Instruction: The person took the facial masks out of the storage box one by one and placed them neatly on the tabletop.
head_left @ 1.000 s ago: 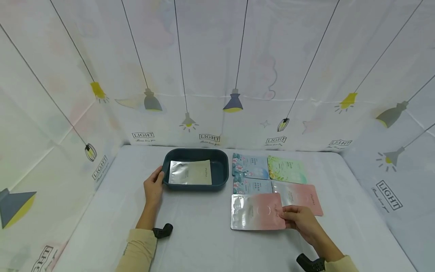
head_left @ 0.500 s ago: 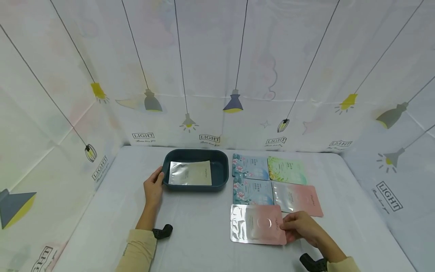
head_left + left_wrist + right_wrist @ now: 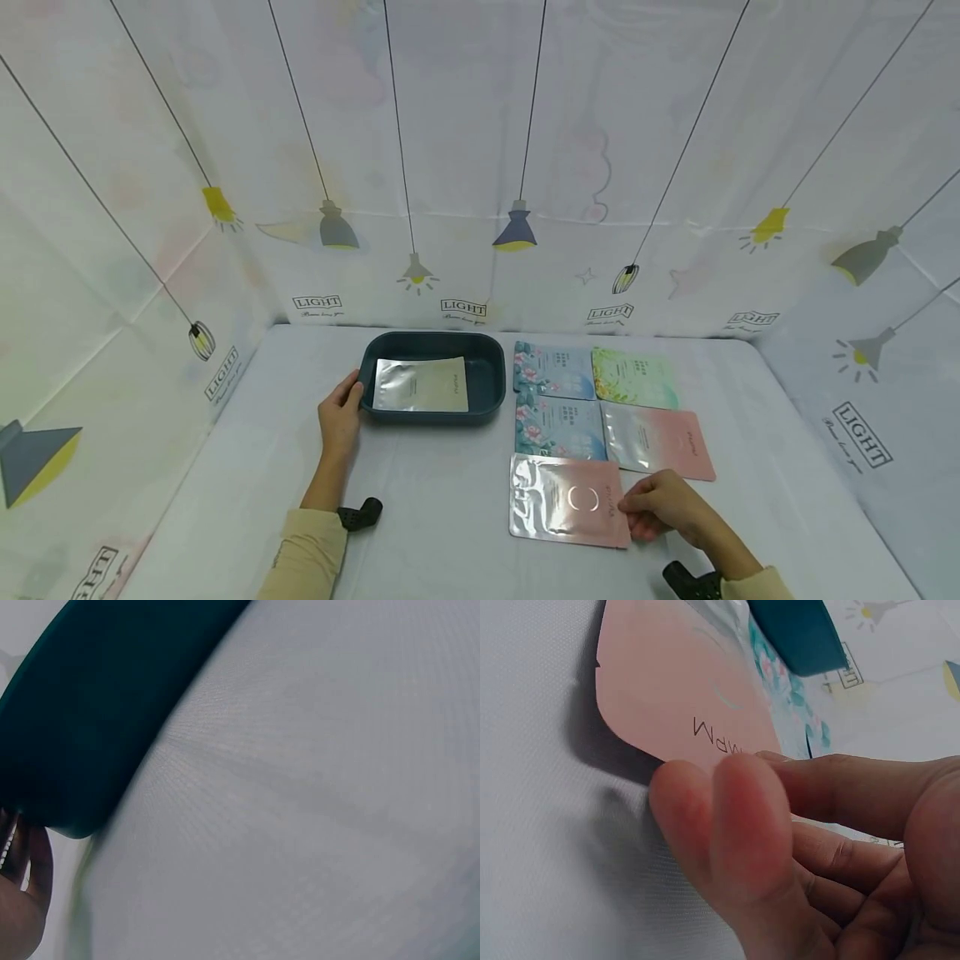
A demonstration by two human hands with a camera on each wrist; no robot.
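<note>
In the head view my right hand (image 3: 663,504) pinches the right edge of a silver-and-pink sheet mask packet (image 3: 566,500), nearest me in the right group. The right wrist view shows thumb and fingertips right at the edge of this pink packet (image 3: 682,682), whose corner casts a shadow on the white cloth. My left hand (image 3: 339,421) holds the left wall of a dark teal tray (image 3: 487,379), its fingers at the wall in the left wrist view too. Inside the tray lies a silver-and-cream packet (image 3: 420,385).
Beyond the pink packet, two blue floral packets (image 3: 555,371), a green packet (image 3: 636,377) and another pink packet (image 3: 660,440) form two columns on the white-covered table (image 3: 435,500). A lamp-printed curtain (image 3: 450,167) stands behind the table and along its sides.
My right hand has drawn the pink packet toward me, uncovering more of the nearer blue packet. It now lies flatter in front of that one. My left hand stays at the tray.
</note>
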